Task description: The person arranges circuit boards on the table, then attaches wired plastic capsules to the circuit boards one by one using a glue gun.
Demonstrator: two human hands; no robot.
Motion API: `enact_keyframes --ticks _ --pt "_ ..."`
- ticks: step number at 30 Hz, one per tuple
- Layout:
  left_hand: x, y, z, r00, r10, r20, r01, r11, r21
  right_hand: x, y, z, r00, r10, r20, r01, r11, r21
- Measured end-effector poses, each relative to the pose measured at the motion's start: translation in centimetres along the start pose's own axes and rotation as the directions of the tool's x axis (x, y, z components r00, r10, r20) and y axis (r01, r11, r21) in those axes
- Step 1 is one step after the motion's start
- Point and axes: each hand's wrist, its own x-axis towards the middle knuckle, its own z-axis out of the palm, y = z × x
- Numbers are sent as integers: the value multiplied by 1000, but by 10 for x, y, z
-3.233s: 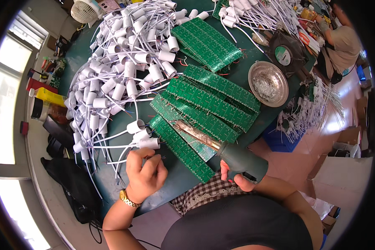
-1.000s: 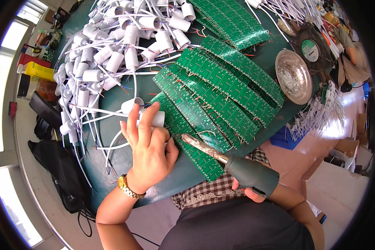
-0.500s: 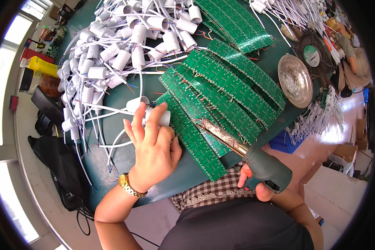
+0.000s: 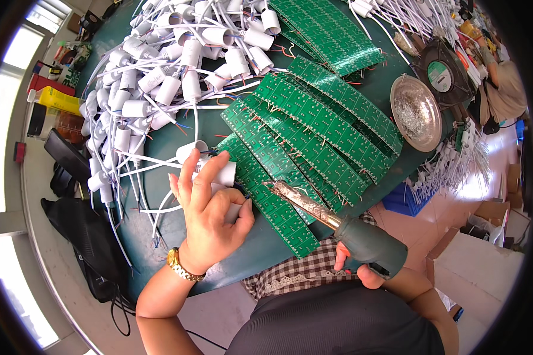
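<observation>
My left hand (image 4: 215,219), wearing a gold watch (image 4: 180,264), is closed with thumb and index finger curled together around a white cylindrical cap (image 4: 233,211), partly hidden by the fingers. Just beyond its raised fingers lie another white cap (image 4: 226,173) and a white cap with dark wire ends (image 4: 191,150). My right hand (image 4: 370,277) grips a dark green soldering iron (image 4: 373,245), pistol-shaped, with a thick, worn metal barrel. The iron's tip is over the nearest green circuit board strip (image 4: 290,228); whether it touches cannot be made out. Several overlapping board strips (image 4: 320,127) with short wires lie beyond.
A large heap of white caps with cables (image 4: 160,83) covers the far left of the green table. More boards (image 4: 331,38) lie at the back. At right stand a round metal dish (image 4: 416,112) with silvery bits and a black fan (image 4: 441,77). Another person (image 4: 506,89) sits far right.
The soldering iron has shifted slightly left and down. My left thumb and index finger have curled closer together, and a white cap now shows between them. The view has shifted slightly.
</observation>
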Motion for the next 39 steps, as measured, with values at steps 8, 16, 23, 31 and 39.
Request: enact_keyframes --ticks 8,16,23,31,39 --pt "0 -1 0 1000 11 -2 -11 997 70 -5 2 -7 930 369 -10 -366 926 93" --pt "1 -1 1 1000 26 -7 -26 1000 7 5 0 3 997 57 43 -52 994 -97" --pt "2 0 1 1000 28 4 -28 999 26 8 -4 3 993 119 -4 -118 977 -177" --pt "3 1 2 1000 18 -6 -18 999 34 -3 3 3 991 137 10 -133 979 -154" --pt "3 0 1 1000 20 2 -20 999 34 21 -27 12 988 -29 -153 27 999 -17"
